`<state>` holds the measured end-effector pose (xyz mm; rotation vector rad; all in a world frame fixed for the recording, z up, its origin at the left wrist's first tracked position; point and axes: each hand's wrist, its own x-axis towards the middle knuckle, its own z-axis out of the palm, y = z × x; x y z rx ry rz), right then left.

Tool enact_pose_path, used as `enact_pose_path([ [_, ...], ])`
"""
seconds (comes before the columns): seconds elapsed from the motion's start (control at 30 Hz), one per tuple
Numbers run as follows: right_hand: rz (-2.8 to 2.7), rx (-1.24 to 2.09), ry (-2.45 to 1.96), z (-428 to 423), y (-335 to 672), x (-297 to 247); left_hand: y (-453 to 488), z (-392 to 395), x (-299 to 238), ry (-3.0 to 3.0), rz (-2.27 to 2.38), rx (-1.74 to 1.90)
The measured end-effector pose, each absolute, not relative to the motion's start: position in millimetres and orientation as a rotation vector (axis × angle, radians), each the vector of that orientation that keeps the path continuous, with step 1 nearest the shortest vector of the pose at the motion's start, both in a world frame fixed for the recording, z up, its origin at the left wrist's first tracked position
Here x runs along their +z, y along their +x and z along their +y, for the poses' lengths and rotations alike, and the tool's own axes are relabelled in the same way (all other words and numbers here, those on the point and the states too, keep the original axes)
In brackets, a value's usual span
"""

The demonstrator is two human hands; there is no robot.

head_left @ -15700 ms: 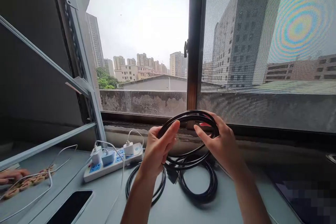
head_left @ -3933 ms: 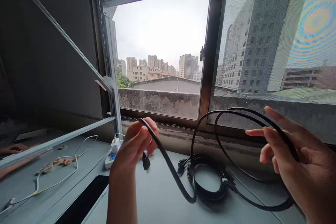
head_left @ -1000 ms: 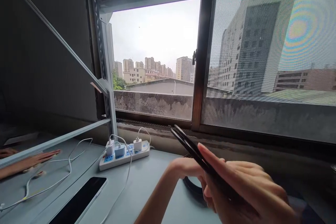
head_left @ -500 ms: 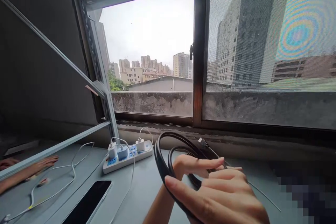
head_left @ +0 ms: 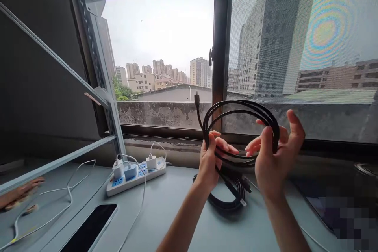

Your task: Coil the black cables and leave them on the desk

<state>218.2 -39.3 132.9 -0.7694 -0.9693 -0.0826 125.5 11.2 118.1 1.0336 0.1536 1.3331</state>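
A coiled black cable [head_left: 236,104] is held up in loose loops between my two hands, above the desk. On its left side, my left hand [head_left: 210,159] grips the bundle with the thumb over the strands; one plug [head_left: 197,101] sticks up above it. My right hand [head_left: 273,153] closes on the loops at the right, thumb against them and some fingers raised. Beneath the hands, a second coil of black cable [head_left: 227,204] lies on the desk, its connectors near the right side of that coil.
A white power strip [head_left: 136,177] with several chargers stands by the window sill. A phone [head_left: 91,226] lies at front left beside white cables [head_left: 71,193]. Another person's hand [head_left: 22,193] rests at far left, beyond a metal shelf frame [head_left: 103,98]. Something dark and blurred [head_left: 333,204] sits at right.
My hands have moved apart and up, spreading the black cable into open loops. The view has shifted slightly, and the second coil on the desk shows more fully.
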Motion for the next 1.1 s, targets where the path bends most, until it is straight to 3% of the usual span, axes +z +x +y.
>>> enact_pose_path([
  [0.17,-1.122,-0.277,-0.822,-26,233,128,110,22,122,1.195,0.204,1.532],
  [0.3,-1.22,-0.446,-0.803,-26,227,128,99,23,126,1.334,0.351,1.476],
  [0.63,-1.272,-0.502,-0.884,-25,234,127,85,13,144,1.217,0.384,1.145],
  [1.1,-1.257,-0.391,-0.984,-21,241,128,83,5,153,1.138,0.378,1.26],
])
